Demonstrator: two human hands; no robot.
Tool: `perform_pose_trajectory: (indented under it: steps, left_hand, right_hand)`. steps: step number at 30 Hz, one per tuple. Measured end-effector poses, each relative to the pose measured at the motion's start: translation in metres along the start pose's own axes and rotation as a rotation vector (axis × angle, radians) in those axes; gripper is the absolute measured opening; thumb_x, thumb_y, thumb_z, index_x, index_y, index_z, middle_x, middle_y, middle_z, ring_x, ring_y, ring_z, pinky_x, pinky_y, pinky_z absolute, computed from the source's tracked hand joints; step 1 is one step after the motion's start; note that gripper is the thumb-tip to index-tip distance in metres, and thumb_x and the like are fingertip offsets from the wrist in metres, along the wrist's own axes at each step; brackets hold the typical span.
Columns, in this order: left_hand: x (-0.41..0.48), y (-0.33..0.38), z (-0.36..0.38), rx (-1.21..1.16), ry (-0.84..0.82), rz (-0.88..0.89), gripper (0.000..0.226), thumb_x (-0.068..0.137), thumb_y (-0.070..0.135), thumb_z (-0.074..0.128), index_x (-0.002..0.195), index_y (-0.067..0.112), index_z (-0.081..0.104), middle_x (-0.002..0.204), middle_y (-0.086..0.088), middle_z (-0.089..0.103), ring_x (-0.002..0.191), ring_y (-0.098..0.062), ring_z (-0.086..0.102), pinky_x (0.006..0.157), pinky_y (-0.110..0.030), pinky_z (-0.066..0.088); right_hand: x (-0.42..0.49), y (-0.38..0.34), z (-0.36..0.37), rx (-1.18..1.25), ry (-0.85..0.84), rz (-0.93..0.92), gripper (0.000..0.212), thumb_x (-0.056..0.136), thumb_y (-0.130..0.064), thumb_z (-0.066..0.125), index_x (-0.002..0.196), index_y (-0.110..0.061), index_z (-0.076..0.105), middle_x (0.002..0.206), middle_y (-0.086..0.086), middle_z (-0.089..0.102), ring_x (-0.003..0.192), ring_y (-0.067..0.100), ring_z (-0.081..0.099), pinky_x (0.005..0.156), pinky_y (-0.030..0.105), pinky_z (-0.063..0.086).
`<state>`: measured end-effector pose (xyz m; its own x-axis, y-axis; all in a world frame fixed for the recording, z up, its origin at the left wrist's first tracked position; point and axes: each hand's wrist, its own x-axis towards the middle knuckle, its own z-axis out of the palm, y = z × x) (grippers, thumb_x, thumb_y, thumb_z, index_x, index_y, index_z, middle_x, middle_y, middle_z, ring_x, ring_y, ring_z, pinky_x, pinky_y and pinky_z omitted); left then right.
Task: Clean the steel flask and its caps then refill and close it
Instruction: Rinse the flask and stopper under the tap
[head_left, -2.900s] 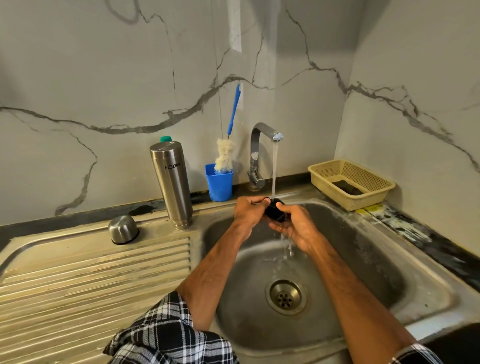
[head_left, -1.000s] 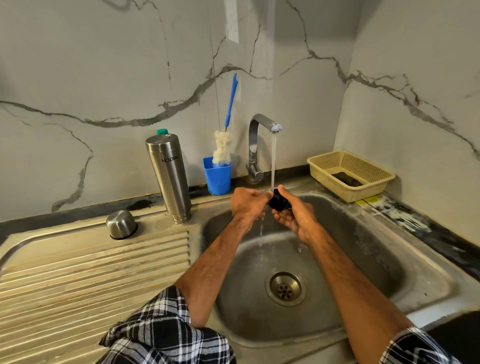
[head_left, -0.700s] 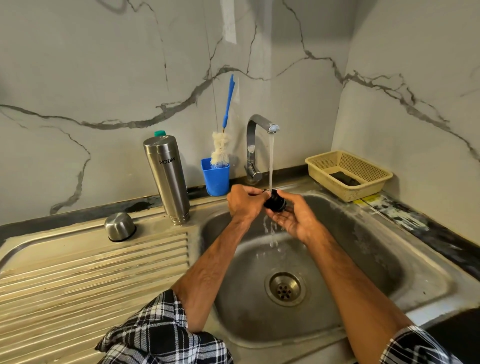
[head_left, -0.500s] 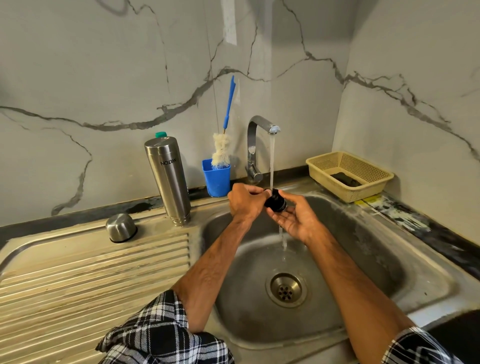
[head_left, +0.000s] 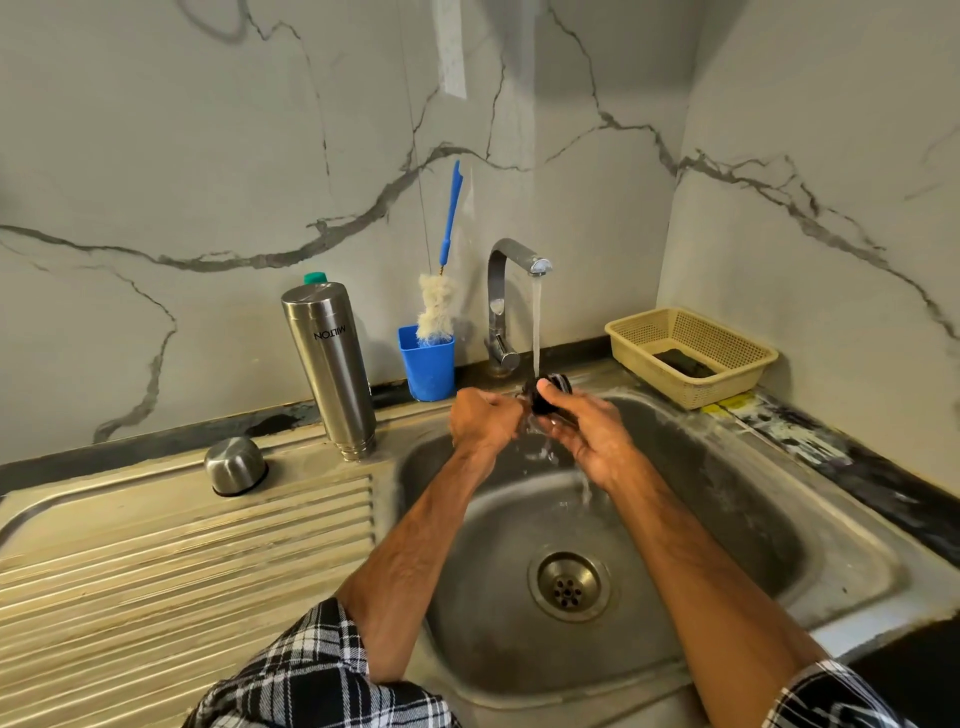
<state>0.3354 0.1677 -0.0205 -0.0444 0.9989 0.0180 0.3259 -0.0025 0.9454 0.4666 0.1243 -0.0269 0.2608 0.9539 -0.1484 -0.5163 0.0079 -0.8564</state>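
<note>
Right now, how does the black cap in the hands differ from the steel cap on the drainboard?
The black cap is dark; the steel cap is shiny metal. The black cap is held by the right hand under the tap water; the steel cap rests dome up, untouched, on the drainboard. The steel cap looks larger. Both are round.

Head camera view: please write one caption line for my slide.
Right hand holds the black cap under the running tap, left hand beside it; the steel flask stands upside down on the drainboard.
</note>
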Motion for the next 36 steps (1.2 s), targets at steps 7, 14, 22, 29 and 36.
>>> perform_pose_trajectory:
  steps: [7, 14, 22, 29, 36]
  left_hand:
    - [-0.002, -0.009, -0.004, 0.143, -0.214, -0.109, 0.016, 0.092, 0.011, 0.065, 0.094, -0.001, 0.076, 0.089, -0.017, 0.077, 0.068, -0.018, 0.065, 0.059, -0.027, 0.054]
    - [0.002, -0.01, -0.017, -0.018, -0.18, -0.017, 0.018, 0.098, 0.011, 0.06, 0.095, 0.001, 0.074, 0.096, -0.02, 0.075, 0.077, -0.019, 0.063, 0.079, -0.038, 0.058]
    - [-0.001, -0.002, -0.01, -0.099, -0.203, 0.083, 0.018, 0.101, 0.028, 0.061, 0.103, 0.014, 0.071, 0.104, -0.01, 0.072, 0.093, -0.016, 0.067, 0.086, -0.038, 0.059]
    - [0.003, -0.004, -0.005, -0.125, -0.25, 0.001, 0.028, 0.106, 0.031, 0.051, 0.116, 0.01, 0.068, 0.105, -0.013, 0.072, 0.083, -0.015, 0.068, 0.073, -0.027, 0.06]
    - [-0.007, 0.006, -0.004, -0.45, -0.334, -0.264, 0.025, 0.106, 0.017, 0.051, 0.108, 0.0, 0.069, 0.091, -0.015, 0.073, 0.062, -0.012, 0.073, 0.056, -0.022, 0.059]
  right_hand:
    - [0.001, 0.01, 0.006, -0.624, 0.111, -0.305, 0.051, 0.076, -0.019, 0.086, 0.123, -0.014, 0.066, 0.112, -0.001, 0.071, 0.101, 0.01, 0.066, 0.075, 0.014, 0.052]
    - [-0.008, 0.014, 0.019, -0.792, 0.039, -0.424, 0.044, 0.083, -0.015, 0.079, 0.124, -0.019, 0.062, 0.106, -0.013, 0.061, 0.099, 0.001, 0.058, 0.083, 0.016, 0.049]
    - [-0.007, 0.012, 0.016, -0.851, -0.014, -0.484, 0.033, 0.084, -0.02, 0.079, 0.114, -0.023, 0.066, 0.1, -0.016, 0.068, 0.093, -0.007, 0.061, 0.073, 0.007, 0.046]
    - [-0.005, 0.011, 0.015, -0.912, -0.005, -0.492, 0.068, 0.076, -0.018, 0.085, 0.137, -0.019, 0.055, 0.125, -0.009, 0.061, 0.115, 0.007, 0.056, 0.084, 0.006, 0.04]
    - [0.004, 0.015, 0.007, -0.955, -0.123, -0.531, 0.033, 0.099, -0.028, 0.058, 0.131, -0.037, 0.058, 0.135, -0.005, 0.055, 0.124, 0.012, 0.05, 0.104, 0.038, 0.048]
